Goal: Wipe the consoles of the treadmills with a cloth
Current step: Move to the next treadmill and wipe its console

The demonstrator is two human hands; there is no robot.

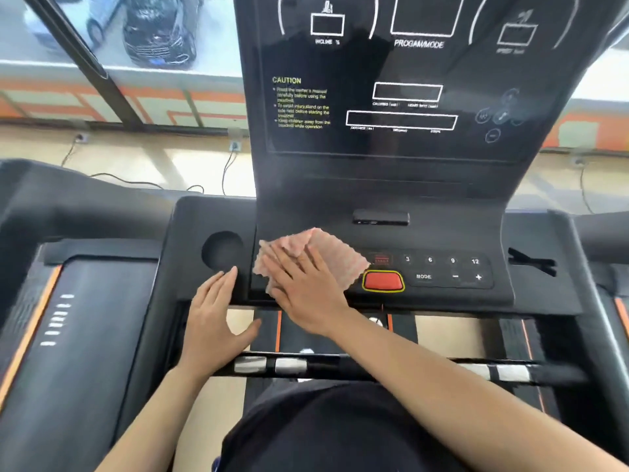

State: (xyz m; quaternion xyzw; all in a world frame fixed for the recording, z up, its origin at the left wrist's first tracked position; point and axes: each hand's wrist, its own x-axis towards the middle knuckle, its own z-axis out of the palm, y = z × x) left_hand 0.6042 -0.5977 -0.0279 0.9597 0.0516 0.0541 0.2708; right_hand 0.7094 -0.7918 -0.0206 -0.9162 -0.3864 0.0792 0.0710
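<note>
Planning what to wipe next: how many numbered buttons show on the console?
4, in one row above the MODE key: 3, 6, 9, 12. The cloth under the right hand may hide more further left.

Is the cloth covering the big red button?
No, the cloth under the right hand lies left of the red button, which shows fully.

Ribbed pink cloth [326,253], glossy black console [391,97]

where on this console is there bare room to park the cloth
Bare strip between the slot and the number keys; flat deck behind the cup holder. Crowded lower left: the right hand presses the cloth, the left hand rests beside the cup holder, red button just right.
</note>
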